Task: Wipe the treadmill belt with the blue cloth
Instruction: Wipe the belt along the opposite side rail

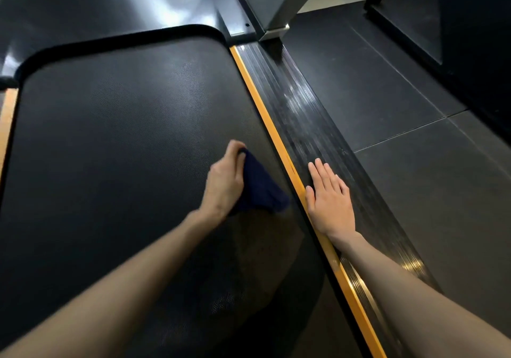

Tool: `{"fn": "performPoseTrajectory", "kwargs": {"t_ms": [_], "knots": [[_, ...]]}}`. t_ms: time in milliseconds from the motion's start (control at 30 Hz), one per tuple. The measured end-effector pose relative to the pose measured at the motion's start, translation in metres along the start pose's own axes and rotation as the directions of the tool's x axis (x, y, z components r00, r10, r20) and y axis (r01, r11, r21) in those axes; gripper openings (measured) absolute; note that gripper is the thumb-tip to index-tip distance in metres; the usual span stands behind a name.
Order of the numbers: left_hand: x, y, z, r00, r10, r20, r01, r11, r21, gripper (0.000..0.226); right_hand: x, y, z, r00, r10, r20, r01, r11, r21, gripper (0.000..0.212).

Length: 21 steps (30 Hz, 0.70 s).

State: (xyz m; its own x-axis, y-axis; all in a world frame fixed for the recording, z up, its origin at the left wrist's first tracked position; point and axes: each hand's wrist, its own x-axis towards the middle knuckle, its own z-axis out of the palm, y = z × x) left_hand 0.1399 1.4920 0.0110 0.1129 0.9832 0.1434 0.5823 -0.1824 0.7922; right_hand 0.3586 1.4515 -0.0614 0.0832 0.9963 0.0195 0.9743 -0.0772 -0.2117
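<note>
Left hand (225,176) grips the blue cloth (261,189), fingers curled over its far corner; cloth bunched, trailing out from under the palm toward the right and back toward the wrist, lying on the treadmill belt (110,150). Slight motion blur on hand and cloth, so exact finger wrap is hard to read. Right hand (330,197) lies flat on the ribbed side rail (304,125), fingers straight and together, holding nothing; judged to be bracing. The yellow strip (265,114) runs between the two hands, just right of the cloth's edge. Belt's long axis runs away from the fingertips toward the dark motor cover (110,4) ahead; most unwiped-looking belt lies ahead and to the left of the curled fingers, well apart from them. Left hand is the nearer hand to all of it, already on the belt; right hand is off the belt altogether. Judgement: wiping underway near the belt's right margin; next stroke likely sweeps left or forward along the belt. Grey upright post (273,4) stands beyond the rail; rubber floor tiles (414,95) to the right.
</note>
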Motion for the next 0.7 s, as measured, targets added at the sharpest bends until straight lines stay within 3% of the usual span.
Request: {"fn": "performPoseTrajectory", "kwargs": {"t_ms": [167, 267, 333, 433, 500, 600, 633, 700], "knots": [[0.067, 0.020, -0.054, 0.956, 0.291, -0.026, -0.278, 0.933, 0.229, 0.021, 0.001, 0.000, 0.000, 1.000, 0.017, -0.008, -0.017, 1.000, -0.003, 0.057], [0.081, 0.028, -0.070, 0.922, 0.382, 0.063, -0.383, 0.876, 0.292, 0.024, 0.000, -0.002, 0.000, 1.000, 0.024, -0.013, -0.024, 1.000, -0.001, 0.057], [0.076, 0.025, -0.062, 0.905, 0.371, 0.207, -0.422, 0.841, 0.339, 0.025, 0.000, -0.002, 0.000, 1.000, 0.023, -0.018, -0.023, 1.000, -0.005, 0.057], [0.050, 0.002, -0.033, 0.870, 0.209, 0.446, -0.415, 0.799, 0.435, 0.024, 0.000, -0.001, 0.001, 1.000, 0.019, -0.013, -0.019, 1.000, -0.008, 0.056], [0.021, -0.017, -0.012, 0.769, 0.121, 0.628, -0.475, 0.764, 0.435, 0.028, 0.000, -0.001, 0.001, 1.000, 0.016, -0.021, -0.016, 1.000, -0.011, 0.056], [-0.020, -0.029, 0.012, 0.487, 0.057, 0.871, -0.543, 0.802, 0.251, 0.037, 0.000, -0.002, 0.002, 0.999, 0.018, -0.037, -0.019, 1.000, -0.010, 0.054], [-0.026, -0.029, 0.016, 0.437, 0.063, 0.897, -0.531, 0.823, 0.201, 0.037, 0.000, -0.001, 0.002, 0.999, 0.018, -0.038, -0.019, 1.000, -0.009, 0.053], [-0.021, -0.027, 0.016, 0.451, 0.112, 0.886, -0.537, 0.826, 0.169, 0.036, 0.001, 0.000, 0.002, 0.999, 0.016, -0.035, -0.016, 1.000, -0.008, 0.052]]}}
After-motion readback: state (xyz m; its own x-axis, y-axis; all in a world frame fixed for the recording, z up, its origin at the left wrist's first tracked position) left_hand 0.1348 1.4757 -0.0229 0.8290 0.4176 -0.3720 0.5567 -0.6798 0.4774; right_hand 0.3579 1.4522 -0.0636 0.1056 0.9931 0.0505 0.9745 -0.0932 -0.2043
